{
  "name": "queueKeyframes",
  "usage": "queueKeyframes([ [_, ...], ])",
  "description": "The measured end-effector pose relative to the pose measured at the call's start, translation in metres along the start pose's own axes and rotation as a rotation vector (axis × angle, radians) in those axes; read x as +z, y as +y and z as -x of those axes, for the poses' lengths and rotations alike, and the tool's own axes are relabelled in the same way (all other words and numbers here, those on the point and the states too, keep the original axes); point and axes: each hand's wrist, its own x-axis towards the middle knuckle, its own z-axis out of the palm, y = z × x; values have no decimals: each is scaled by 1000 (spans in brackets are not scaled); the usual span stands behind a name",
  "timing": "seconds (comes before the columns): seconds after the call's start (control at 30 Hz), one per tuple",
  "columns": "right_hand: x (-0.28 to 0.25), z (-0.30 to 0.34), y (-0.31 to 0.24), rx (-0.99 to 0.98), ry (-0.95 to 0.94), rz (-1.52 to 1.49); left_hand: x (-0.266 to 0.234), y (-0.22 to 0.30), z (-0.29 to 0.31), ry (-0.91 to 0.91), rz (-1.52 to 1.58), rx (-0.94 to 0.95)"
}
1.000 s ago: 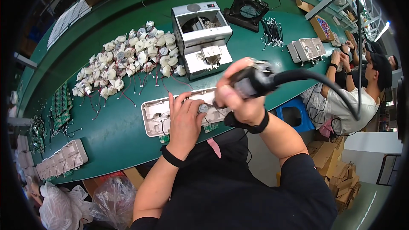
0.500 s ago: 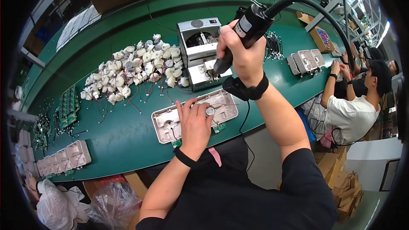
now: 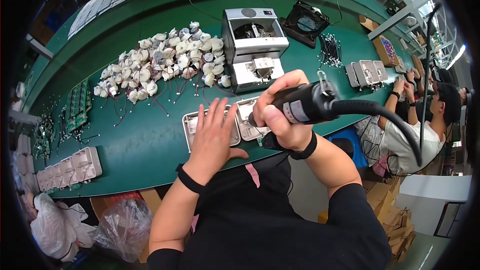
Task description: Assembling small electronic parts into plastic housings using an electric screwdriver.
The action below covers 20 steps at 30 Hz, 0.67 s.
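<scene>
My right hand (image 3: 286, 127) is wrapped round a black electric screwdriver (image 3: 307, 104) with a thick cable. Its nose points left and down over the right one of two adjoining pale plastic housings (image 3: 245, 111); whether the bit touches anything is hidden. My left hand (image 3: 214, 132) lies with fingers stretched and spread over the left housing (image 3: 192, 122), covering much of its inside. Just behind the housings stands a silver and black screw feeder (image 3: 255, 45), with loose screws in its top opening.
A heap of white round motors (image 3: 165, 62) with thin wires lies left of the feeder. Green circuit boards (image 3: 78, 104) and a row of housings (image 3: 70, 170) lie farther left. To the right are a black fan (image 3: 306, 22), black cables (image 3: 330, 50), more housings (image 3: 367, 72) and a seated co-worker (image 3: 415, 125).
The screwdriver has come from the feeder down and nearer me, over the right housing, and tilted flatter. My left hand has shifted left with its fingers spread wider.
</scene>
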Motion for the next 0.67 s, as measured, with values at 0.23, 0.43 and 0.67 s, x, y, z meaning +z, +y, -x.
queueKeyframes([
  [0.23, 4, 2, 16, 38, 5, 19, 14, 2, 3, -14, -43, -12],
  [0.43, 3, 5, 25, 39, -2, 81, 17, 3, 2, 4, -39, -33],
  [0.67, 7, 4, 27, 45, 23, -20, 20, 3, 0, -3, -34, -37],
])
